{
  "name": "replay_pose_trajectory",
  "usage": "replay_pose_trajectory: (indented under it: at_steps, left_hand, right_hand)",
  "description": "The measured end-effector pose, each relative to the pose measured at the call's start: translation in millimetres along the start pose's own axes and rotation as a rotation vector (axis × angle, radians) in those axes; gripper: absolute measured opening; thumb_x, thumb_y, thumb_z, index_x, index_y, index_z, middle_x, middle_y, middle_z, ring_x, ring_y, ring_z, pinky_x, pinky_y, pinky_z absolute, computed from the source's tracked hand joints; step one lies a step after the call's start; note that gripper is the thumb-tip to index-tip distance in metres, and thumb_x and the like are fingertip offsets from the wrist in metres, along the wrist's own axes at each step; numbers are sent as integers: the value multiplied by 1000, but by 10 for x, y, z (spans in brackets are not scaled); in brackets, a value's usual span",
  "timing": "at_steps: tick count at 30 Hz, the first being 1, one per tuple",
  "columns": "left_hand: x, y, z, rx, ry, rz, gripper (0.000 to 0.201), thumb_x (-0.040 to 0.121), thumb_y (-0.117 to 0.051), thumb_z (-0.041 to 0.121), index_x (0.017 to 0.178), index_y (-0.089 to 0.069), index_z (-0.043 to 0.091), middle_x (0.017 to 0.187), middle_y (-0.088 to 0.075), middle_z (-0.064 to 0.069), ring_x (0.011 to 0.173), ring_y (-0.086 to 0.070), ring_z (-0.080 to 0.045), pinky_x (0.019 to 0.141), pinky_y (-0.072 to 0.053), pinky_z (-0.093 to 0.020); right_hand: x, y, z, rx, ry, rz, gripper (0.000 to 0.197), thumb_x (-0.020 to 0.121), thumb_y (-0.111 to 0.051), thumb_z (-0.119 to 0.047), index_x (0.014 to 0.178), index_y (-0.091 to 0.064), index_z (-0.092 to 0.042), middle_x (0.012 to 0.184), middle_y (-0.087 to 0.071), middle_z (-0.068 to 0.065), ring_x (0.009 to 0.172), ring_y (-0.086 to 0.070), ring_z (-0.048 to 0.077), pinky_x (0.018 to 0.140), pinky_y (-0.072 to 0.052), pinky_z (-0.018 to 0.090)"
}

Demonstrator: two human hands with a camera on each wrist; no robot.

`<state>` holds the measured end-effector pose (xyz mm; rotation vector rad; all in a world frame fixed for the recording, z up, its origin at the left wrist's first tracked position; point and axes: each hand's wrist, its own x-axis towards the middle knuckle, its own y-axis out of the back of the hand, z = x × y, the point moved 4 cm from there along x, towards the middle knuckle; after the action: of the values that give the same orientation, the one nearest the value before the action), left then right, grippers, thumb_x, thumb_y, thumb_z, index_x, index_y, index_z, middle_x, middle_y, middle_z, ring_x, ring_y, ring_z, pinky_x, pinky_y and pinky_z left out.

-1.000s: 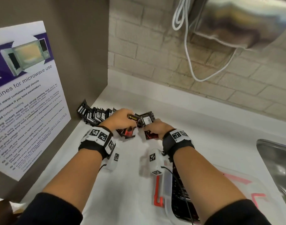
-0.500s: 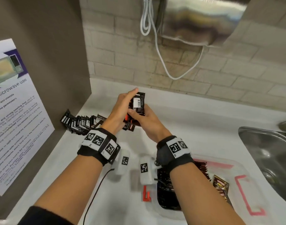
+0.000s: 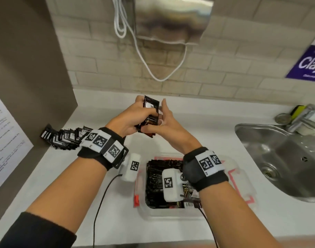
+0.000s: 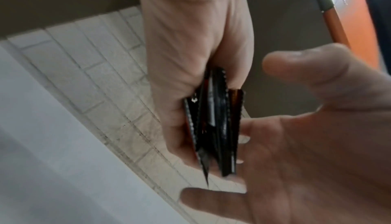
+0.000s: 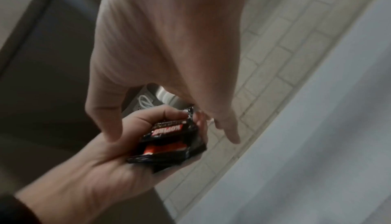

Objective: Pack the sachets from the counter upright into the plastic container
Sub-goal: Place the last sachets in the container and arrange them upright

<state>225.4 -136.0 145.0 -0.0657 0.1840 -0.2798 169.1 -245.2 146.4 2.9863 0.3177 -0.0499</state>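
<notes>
My left hand grips a bundle of several black and red sachets upright in the air above the counter. The bundle also shows edge-on in the left wrist view and label-up in the right wrist view. My right hand is beside the bundle with its fingers spread and relaxed, and it grips nothing. A clear plastic container with red clips lies below my wrists, and dark sachets stand packed in it. A row of more sachets leans on the counter at the left.
A brown side panel with a paper notice closes off the left. A steel sink is set into the counter on the right, with a tap behind it. A steel wall unit with a white cable hangs on the brick wall.
Both hands lifted a bundle of sachets off the counter row and carried it up and to the right. My right hand has loosened from pinching the bundle to spread fingers.
</notes>
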Motion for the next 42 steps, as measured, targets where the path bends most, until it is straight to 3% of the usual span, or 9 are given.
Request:
replay_pose_trajectory:
  at_steps: [6,12,16,23,28,31,33,36,42]
  left_hand:
    - [-143,-550,-45,155,20,-213,64,85,-68,-7,133,-37,21,103,-66,-12,75,-74,-17,60,-58,-30]
    - [-253,-892,-103,260,-19,-266,69,79,-72,-10,130,-34,14,100,-59,-10,79,-66,-16,62,-57,-26]
    - [-334,-1088,-178,364,-17,-324,57,80,-73,4,121,-36,19,94,-63,-6,76,-65,-13,64,-52,-28]
    - [-506,-1342,-371,829,-140,-558,30,93,-63,22,112,-40,19,91,-65,-5,76,-61,-16,63,-49,-30]
    - [-636,-1326,-625,973,-67,-734,33,93,-68,32,112,-42,25,101,-66,-6,91,-68,-29,73,-56,-41]
    - [-746,-1407,-707,1016,-184,-812,47,91,-71,28,125,-40,38,103,-61,17,87,-62,-3,70,-47,-17]
    - [-802,-1470,-779,1121,-279,-830,68,91,-71,26,147,-33,29,119,-60,12,95,-58,-6,83,-47,-22]
    - [-892,-1528,-961,1400,-298,-853,48,97,-62,31,133,-37,12,108,-49,-3,89,-55,-24,81,-48,-41]
    - [-1069,-1571,-1157,1678,-421,-820,31,103,-38,33,122,-38,9,101,-29,0,89,-30,-19,84,-24,-35]
  right_hand:
    - [-270,424,84,-672,138,78,137,63,-95,-27,160,3,-31,168,4,6,154,10,24,124,-11,55]
    - [-574,638,221,-576,281,266,91,64,-89,-17,138,-36,-14,126,-42,0,117,-44,18,93,-43,32]
    - [-791,788,351,-352,252,384,82,63,-83,-12,129,-34,-15,122,-52,15,111,-58,32,87,-54,49]
    - [-1171,927,653,-163,25,177,96,67,-91,-13,138,-27,-19,129,-53,15,116,-63,19,92,-56,34]
    - [-1497,1247,732,-81,-81,125,35,83,-72,-17,117,-61,-19,112,-67,10,106,-62,28,98,-48,40]
    - [-1560,1314,844,-103,-108,101,17,90,-70,-4,105,-64,-10,98,-65,9,86,-61,23,86,-49,37]
    - [-1591,1305,924,-90,-156,76,18,87,-71,2,101,-61,-5,95,-62,13,83,-58,23,81,-48,33]
    - [-1634,1282,1035,-110,-211,32,22,84,-73,5,101,-59,7,83,-65,7,73,-62,16,72,-49,25]
    - [-1649,1222,1202,-177,-332,-15,23,81,-74,10,96,-60,0,72,-56,5,64,-54,13,64,-47,22]
